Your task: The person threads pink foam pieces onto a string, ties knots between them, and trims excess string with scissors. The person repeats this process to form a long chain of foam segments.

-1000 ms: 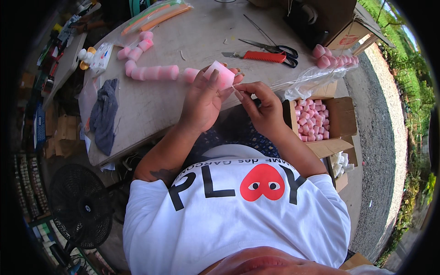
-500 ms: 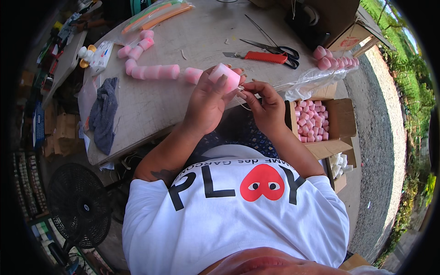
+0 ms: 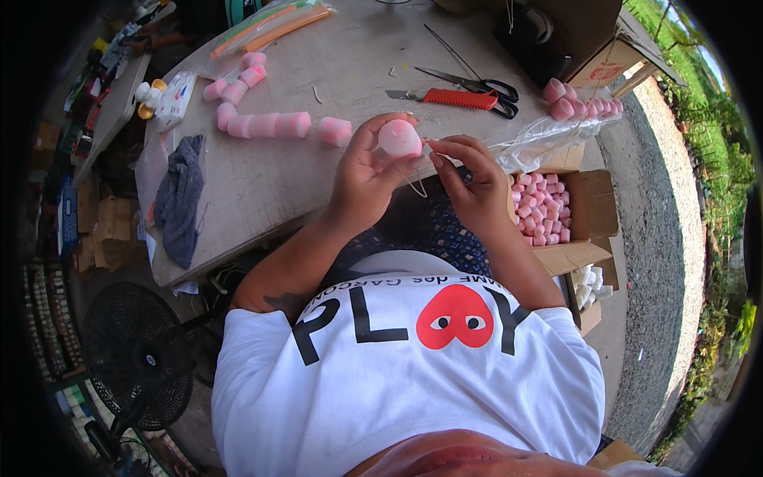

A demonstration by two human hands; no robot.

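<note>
A pink marshmallow-like cylinder [image 3: 400, 139] is held between the thumb and fingers of my left hand [image 3: 358, 179], its round end turned up. My right hand [image 3: 474, 179] is beside it, thumb and fingertips pinched on a thin white string [image 3: 419, 191] that hangs in a loop below the cylinder. Left of my hands, a line of similar pink cylinders [image 3: 266, 126] bends across the table [image 3: 334, 179]. One separate-looking cylinder [image 3: 335, 132] lies at its near end, just beyond my left hand.
A red utility knife [image 3: 457, 98] and black scissors [image 3: 485, 85] lie beyond my hands. At right, a cardboard box [image 3: 592, 215] holds many pink cylinders, with more on clear plastic [image 3: 540, 147]. A blue-grey cloth [image 3: 181, 199] drapes over the left edge. A black fan [image 3: 139, 358] stands lower left.
The cylinder in my left hand has turned so that its round end faces up, and the fingers have shifted round it. My right hand has moved slightly right and lower.
</note>
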